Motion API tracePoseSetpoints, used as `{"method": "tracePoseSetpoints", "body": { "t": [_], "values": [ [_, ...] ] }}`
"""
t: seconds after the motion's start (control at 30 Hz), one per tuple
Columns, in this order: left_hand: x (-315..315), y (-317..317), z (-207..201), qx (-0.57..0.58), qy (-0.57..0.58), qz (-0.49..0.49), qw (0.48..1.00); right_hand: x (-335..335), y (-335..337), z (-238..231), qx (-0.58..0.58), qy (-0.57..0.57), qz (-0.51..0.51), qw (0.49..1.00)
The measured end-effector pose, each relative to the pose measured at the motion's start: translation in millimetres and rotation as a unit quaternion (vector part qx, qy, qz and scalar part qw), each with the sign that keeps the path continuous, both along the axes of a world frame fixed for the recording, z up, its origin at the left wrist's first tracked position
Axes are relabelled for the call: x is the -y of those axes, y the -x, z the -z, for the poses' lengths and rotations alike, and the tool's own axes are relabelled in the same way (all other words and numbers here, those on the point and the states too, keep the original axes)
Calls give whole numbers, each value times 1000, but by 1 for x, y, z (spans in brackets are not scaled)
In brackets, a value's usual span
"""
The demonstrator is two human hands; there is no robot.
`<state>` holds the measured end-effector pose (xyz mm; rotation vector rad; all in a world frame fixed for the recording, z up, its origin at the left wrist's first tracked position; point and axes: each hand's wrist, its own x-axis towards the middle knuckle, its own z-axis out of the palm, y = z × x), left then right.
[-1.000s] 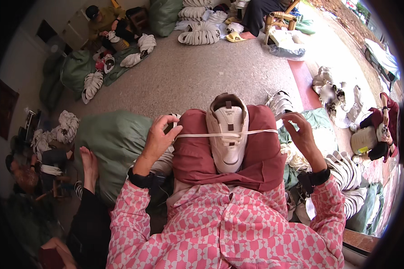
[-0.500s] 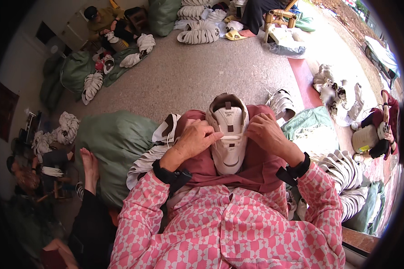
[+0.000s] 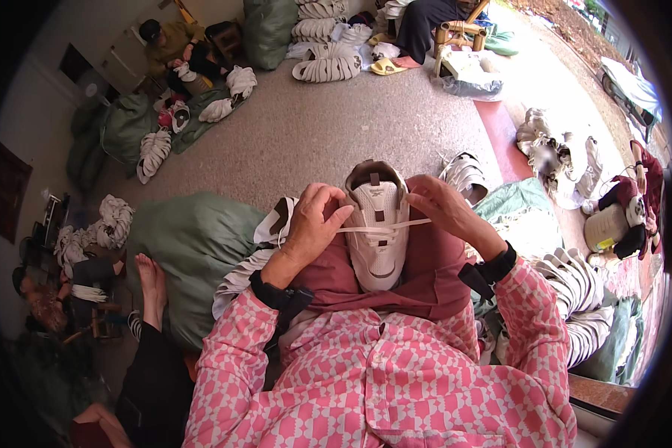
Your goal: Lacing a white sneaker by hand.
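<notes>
A white sneaker (image 3: pixel 378 257) with a brown lining lies on my lap between my thighs, toe toward me and collar away. A pale shoelace (image 3: pixel 384 225) stretches across its tongue, running out past both sides. My left hand (image 3: pixel 313 224) is at the shoe's left edge, fingers curled and thumb drawn in on the lace. Opposite it, my right hand (image 3: pixel 444 211) is closed with bent fingers beside the collar, where the other stretch of lace runs under it. Both lace ends are hidden by my hands.
A green sack (image 3: pixel 194 257) bulges at my left, with stacked white shoe pieces (image 3: pixel 243 280) beside it. More nested shoe pieces (image 3: pixel 571 284) lie at my right. A co-worker's bare foot (image 3: pixel 151 280) is at left; other people (image 3: pixel 175 52) sit farther off among shoe piles.
Both hands have moved up and outward from the shoe's middle. The shoelace now shows drawn out sideways across the tongue. The shoe stays on my lap.
</notes>
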<state>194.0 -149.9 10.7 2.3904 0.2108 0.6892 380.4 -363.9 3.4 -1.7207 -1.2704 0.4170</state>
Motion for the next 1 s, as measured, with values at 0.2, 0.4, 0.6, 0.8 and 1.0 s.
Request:
{"method": "tracePoseSetpoints", "body": {
  "t": [0.2, 0.4, 0.6, 0.8, 1.0],
  "values": [
    [13, -32, 10, -27, -71, 23, 997, -30, 2, -15, 47, 152, 117, 980],
    [4, -46, 30, -43, -147, 12, 988, -33, -7, -3, 76, 165, 79, 980],
    [-7, -50, 29, -105, -71, 45, 991, -36, -13, 10, 69, 158, 57, 983],
    [-11, -48, 31, -77, -19, 51, 996, -45, -14, 20, 131, 150, 73, 977],
    [-12, -44, 27, -133, 44, 63, 988, -47, -11, 19, 142, 166, 90, 972]
  ]
}}
